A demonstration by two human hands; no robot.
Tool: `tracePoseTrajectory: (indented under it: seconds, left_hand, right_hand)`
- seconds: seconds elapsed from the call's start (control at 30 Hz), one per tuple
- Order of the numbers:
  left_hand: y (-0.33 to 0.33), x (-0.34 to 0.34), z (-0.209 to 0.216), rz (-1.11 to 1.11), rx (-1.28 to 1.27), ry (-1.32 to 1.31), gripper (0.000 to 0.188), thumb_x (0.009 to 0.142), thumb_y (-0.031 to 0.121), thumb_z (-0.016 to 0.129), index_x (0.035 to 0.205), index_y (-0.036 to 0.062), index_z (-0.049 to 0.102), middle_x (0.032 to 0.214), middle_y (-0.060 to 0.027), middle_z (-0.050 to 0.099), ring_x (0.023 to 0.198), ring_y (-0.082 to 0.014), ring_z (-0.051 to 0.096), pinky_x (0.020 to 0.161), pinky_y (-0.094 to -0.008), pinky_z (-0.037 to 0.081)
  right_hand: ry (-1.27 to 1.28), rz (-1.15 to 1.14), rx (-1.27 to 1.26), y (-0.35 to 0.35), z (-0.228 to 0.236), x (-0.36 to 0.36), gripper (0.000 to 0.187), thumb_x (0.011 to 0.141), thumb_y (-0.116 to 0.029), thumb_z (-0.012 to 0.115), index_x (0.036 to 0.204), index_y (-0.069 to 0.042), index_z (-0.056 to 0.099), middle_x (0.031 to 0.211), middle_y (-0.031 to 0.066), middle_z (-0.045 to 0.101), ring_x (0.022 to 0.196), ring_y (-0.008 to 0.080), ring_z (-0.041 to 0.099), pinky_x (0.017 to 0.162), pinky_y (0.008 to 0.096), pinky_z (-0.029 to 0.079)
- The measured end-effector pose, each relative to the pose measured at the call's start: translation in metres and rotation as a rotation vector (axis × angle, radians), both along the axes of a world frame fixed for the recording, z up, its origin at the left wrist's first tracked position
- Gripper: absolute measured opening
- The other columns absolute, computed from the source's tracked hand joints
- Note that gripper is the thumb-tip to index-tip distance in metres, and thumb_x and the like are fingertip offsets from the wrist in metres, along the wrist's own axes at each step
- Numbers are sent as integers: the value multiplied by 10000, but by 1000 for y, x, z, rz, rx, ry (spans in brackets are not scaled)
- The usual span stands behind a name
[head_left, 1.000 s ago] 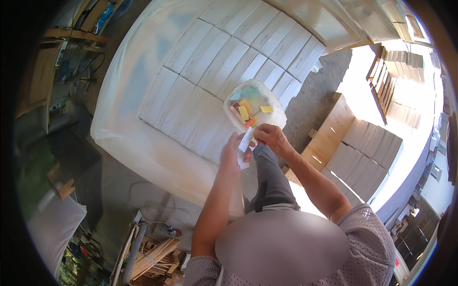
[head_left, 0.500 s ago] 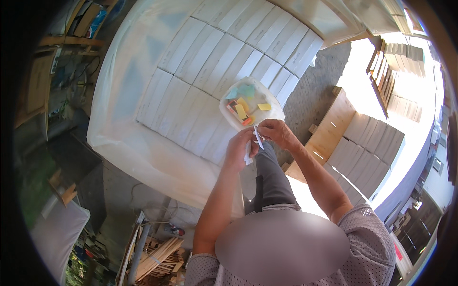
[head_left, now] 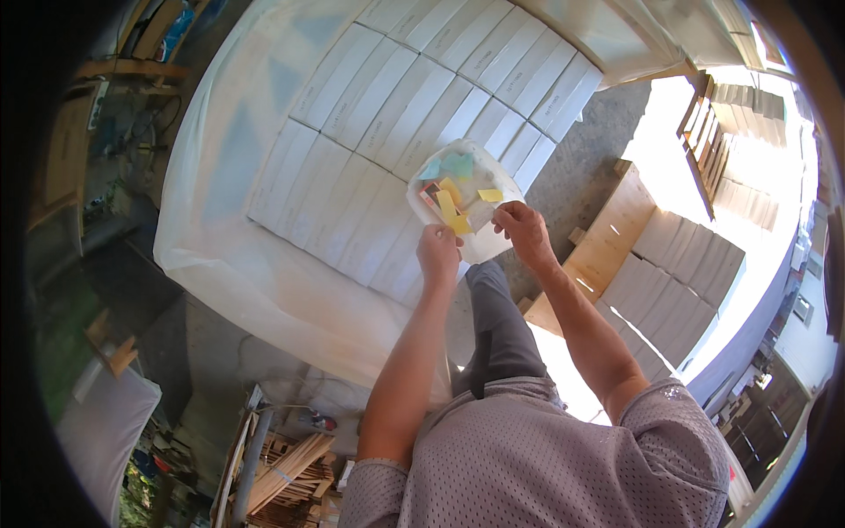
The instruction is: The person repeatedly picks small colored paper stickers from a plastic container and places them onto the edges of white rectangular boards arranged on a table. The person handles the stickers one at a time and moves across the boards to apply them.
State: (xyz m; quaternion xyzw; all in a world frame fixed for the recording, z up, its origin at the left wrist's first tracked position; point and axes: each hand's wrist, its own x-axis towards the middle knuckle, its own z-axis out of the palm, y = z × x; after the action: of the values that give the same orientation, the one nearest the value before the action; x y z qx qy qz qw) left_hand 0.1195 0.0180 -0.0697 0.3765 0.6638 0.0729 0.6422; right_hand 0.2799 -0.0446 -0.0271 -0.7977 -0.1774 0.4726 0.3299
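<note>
A translucent white tub (head_left: pixel 487 243) sits at the near right part of the stacked white boxes. Inside it lie yellow pieces (head_left: pixel 490 194), teal pieces (head_left: pixel 458 165) and a small orange-and-black box (head_left: pixel 429 195). My left hand (head_left: pixel 438 253) is at the tub's near edge, fingers pressed together, close to a yellow strip (head_left: pixel 449 209); whether it grips that strip is unclear. At the tub's right side, my right hand (head_left: pixel 525 232) has its fingers curled into a pinch. What lies between its fingertips, if anything, is too small to make out.
Rows of white boxes (head_left: pixel 352 185) fill the surface ahead, with plastic sheeting (head_left: pixel 207 202) around them. A plywood panel (head_left: pixel 607 238), more stacked boxes (head_left: pixel 669 273) and a wooden pallet (head_left: pixel 698 132) stand to the right. Wood strips (head_left: pixel 286 475) lie at lower left.
My hands were together over a thin white strip; now they are apart. My right hand has moved up and right, my left slightly up. The white strip no longer shows between them.
</note>
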Motion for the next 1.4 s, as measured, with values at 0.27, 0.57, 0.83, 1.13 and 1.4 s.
tracePoseTrajectory:
  seconds: [0.27,0.57,0.83,1.13,1.4]
  left_hand:
    - [-7,11,-35,-179,339,161,222,923,208,565,951,-6,615,760,-167,666,646,-281,648,621,-388,502]
    - [16,-43,30,322,-227,-344,237,912,244,621,997,23,604,649,7,502,489,-61,410,405,-235,297]
    - [20,-82,-10,358,-133,-122,230,889,226,628,921,-1,635,732,-59,588,623,-131,531,562,-284,428]
    - [39,-125,-24,585,-290,-299,178,892,163,608,971,4,600,664,-33,542,452,-99,423,391,-268,313]
    - [57,-153,-62,593,-185,-150,216,868,177,573,932,-18,639,706,-92,600,543,-178,530,506,-333,431]
  right_hand:
    - [-328,-126,27,22,-5,8,248,873,-219,638,929,15,696,797,88,724,713,141,667,653,288,511]
    - [-547,237,151,45,-13,-60,165,871,-166,665,909,-6,677,783,109,711,718,195,710,692,321,545]
    - [-80,154,41,75,-26,-103,177,886,-143,650,907,32,661,753,79,691,659,131,651,623,265,508]
    - [331,45,89,96,-54,-138,192,892,-153,628,897,35,665,778,74,666,664,121,602,602,261,481]
    - [371,100,44,134,-83,-163,193,897,-159,640,912,32,668,808,75,672,687,129,624,603,267,489]
